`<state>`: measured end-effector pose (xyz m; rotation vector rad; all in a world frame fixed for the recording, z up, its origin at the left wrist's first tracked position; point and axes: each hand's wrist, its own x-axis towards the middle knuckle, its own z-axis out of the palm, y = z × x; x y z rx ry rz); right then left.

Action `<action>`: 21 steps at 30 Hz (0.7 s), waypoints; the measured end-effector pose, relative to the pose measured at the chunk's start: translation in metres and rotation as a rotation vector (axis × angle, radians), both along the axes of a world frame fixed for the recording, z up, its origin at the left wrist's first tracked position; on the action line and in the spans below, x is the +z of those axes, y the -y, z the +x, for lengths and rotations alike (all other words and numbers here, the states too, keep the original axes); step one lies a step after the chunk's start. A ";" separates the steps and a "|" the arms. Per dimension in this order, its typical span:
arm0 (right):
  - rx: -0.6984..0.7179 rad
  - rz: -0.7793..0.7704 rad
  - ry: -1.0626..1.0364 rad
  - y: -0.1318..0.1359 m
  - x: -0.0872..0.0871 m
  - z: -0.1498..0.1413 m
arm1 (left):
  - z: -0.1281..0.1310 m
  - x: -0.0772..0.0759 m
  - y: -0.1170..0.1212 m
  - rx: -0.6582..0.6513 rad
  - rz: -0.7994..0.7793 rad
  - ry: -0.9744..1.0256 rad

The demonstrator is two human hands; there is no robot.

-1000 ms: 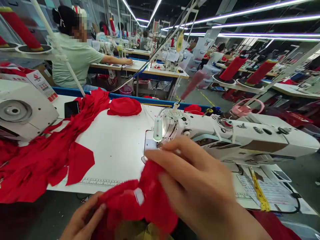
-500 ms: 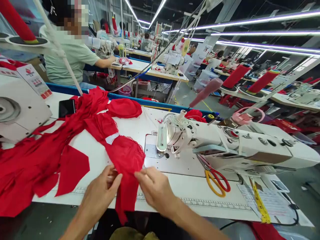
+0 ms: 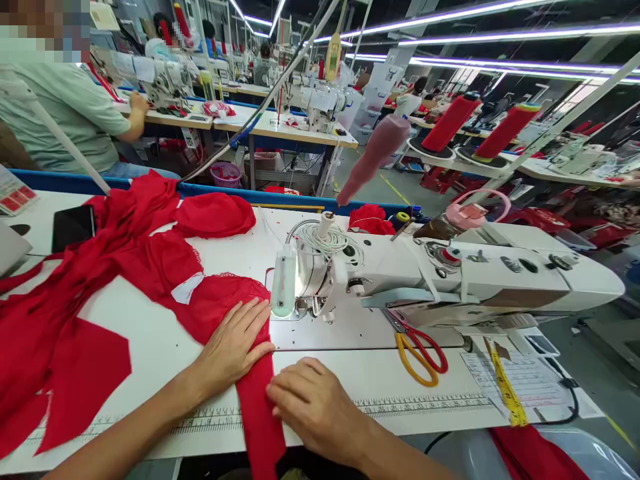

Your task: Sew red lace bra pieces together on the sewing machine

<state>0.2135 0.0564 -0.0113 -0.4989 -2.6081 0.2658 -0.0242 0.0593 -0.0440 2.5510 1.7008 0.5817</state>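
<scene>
A red bra piece (image 3: 167, 267) with lace-edged cups and a white label (image 3: 187, 288) lies on the sewing table. My left hand (image 3: 233, 340) rests flat on the nearer cup, fingers stretched toward the machine and thumb out to the right. From that cup a red fabric strip (image 3: 257, 407) runs down over the table's front edge. At the strip's right edge, my right hand (image 3: 317, 407) has its fingers curled and pinched on the cloth; the fingertips are partly hidden. The sewing machine's needle area (image 3: 307, 307) stands just right of the cup.
Scissors (image 3: 417, 350) with red and yellow handles lie below the machine arm (image 3: 480, 273). A yellow tape measure (image 3: 507, 387) crosses a paper at right. More red fabric (image 3: 60, 320) and a black phone (image 3: 73, 228) lie left. A co-worker (image 3: 65, 120) sits across.
My left hand has gone from pinching the strip to lying flat on the cup. The cup now sits closer to the needle area; my right hand is lower along the strip. The view has shifted right.
</scene>
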 end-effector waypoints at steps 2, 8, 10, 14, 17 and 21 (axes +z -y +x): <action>-0.159 0.065 0.010 -0.016 0.000 0.000 | 0.005 0.003 -0.004 0.028 -0.037 0.003; -0.433 0.146 0.431 -0.063 0.005 -0.029 | 0.004 0.014 -0.007 0.105 -0.075 -0.147; -0.434 0.120 0.506 -0.063 0.009 -0.031 | 0.003 0.015 -0.008 0.140 -0.116 -0.171; -0.287 0.121 0.462 -0.049 0.012 -0.013 | 0.001 0.013 -0.011 0.154 -0.144 -0.158; -0.254 0.251 0.394 -0.051 0.011 -0.002 | 0.001 0.012 -0.012 0.148 -0.130 -0.134; -0.304 0.292 0.360 -0.071 0.004 -0.008 | 0.000 0.010 -0.012 0.142 -0.114 -0.100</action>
